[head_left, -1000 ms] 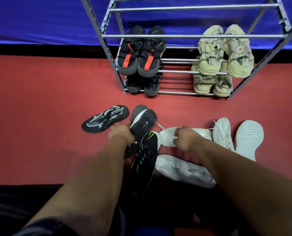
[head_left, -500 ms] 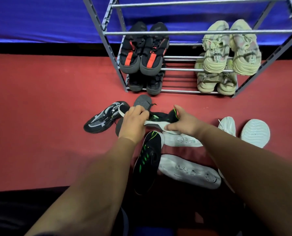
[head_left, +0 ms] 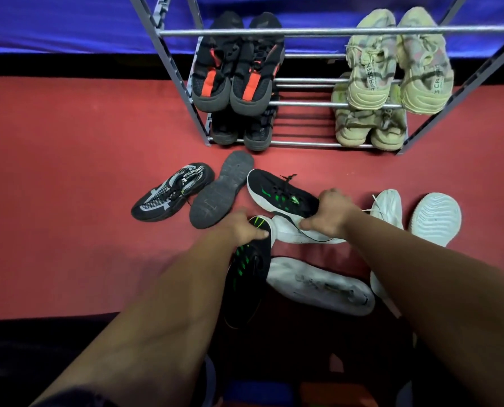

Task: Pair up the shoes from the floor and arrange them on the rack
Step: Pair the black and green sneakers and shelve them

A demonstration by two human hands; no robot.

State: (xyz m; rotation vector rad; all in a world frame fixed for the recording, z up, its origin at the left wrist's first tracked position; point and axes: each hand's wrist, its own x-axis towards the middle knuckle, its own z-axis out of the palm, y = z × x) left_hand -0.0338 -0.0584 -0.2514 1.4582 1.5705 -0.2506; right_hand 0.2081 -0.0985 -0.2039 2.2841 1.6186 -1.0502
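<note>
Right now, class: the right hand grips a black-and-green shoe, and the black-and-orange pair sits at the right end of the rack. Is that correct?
Not quite. The head view shows the black-and-orange pair at the left end of the rack; the right hand does grip a black-and-green shoe.

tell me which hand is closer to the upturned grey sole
Left. The left hand lies by the grey sole; the right hand is farther right, holding a green-striped shoe.
</note>
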